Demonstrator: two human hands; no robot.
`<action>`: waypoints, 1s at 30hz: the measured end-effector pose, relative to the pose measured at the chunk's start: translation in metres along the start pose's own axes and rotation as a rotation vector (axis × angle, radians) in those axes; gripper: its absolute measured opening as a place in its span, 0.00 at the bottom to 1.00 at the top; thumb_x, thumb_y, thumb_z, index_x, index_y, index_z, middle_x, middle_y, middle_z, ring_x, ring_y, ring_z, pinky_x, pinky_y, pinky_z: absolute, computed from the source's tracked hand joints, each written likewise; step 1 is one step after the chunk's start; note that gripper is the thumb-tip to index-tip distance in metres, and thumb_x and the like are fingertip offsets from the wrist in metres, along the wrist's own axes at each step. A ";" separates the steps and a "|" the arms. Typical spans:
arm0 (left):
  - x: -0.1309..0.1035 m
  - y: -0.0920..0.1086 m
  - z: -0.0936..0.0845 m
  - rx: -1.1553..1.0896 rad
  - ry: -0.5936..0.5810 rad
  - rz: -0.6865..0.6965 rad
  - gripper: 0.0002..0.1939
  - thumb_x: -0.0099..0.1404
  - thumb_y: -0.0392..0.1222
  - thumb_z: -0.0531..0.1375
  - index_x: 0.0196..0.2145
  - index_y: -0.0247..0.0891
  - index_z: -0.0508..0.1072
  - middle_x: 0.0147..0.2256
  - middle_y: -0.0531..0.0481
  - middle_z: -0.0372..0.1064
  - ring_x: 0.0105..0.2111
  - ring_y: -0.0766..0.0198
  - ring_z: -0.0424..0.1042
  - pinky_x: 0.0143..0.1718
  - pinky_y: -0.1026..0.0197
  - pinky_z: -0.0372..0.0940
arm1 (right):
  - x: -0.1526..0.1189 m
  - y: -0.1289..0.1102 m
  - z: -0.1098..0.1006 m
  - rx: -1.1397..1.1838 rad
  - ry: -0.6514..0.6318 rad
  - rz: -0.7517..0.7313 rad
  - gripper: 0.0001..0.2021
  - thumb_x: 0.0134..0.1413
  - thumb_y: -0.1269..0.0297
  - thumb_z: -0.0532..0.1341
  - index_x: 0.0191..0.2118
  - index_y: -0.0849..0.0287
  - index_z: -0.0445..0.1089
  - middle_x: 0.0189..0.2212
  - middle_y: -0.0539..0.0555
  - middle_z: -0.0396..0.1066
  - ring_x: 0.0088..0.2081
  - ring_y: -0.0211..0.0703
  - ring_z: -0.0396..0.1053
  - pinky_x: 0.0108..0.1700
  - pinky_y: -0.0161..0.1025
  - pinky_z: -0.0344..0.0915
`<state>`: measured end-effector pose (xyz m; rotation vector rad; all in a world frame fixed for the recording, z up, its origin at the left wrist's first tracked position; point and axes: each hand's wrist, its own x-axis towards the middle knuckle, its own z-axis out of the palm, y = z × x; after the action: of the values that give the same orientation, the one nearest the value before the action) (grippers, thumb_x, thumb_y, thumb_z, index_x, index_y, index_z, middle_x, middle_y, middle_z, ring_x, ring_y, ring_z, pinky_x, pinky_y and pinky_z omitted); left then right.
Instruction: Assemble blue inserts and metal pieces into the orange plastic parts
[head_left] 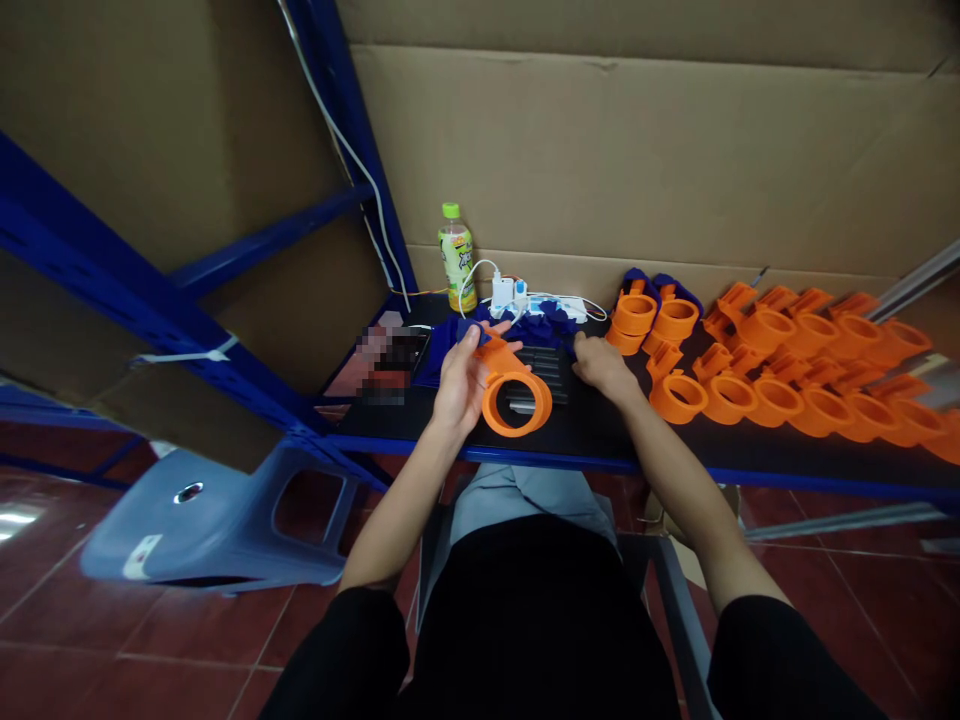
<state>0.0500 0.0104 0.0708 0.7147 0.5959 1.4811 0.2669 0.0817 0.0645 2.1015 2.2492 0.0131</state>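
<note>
My left hand [459,385] holds an orange ring-shaped plastic part [544,400] above the black tabletop, its open ring toward me. At the upper end of the part, my thumb lies by a small dark blue piece [471,327]. My right hand [600,365] is over the table with its fingers curled downward, beside a heap of dark blue pieces [551,322]. Whatever those fingers grip is hidden. Between the hands lie several dark grey bars [551,370] side by side, partly covered by the orange part.
Rows of similar orange parts [776,400] stand on the right, two with dark blue pieces on them [665,290]. At the back are a green-capped bottle [456,262] and a power strip with white plugs [504,292]. A blue shelf post [225,340] and plastic stool [225,510] stand left.
</note>
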 end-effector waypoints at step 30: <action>0.011 -0.017 -0.014 0.104 -0.018 0.229 0.26 0.55 0.48 0.77 0.50 0.42 0.79 0.50 0.46 0.79 0.50 0.58 0.79 0.55 0.54 0.72 | -0.027 -0.043 -0.008 0.940 0.427 -0.691 0.36 0.60 0.36 0.65 0.65 0.54 0.69 0.54 0.60 0.73 0.57 0.55 0.71 0.63 0.56 0.67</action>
<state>0.0514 0.0226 0.0499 0.9002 0.5957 1.6612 0.2257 0.0525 0.0719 1.4638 3.6329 -0.8464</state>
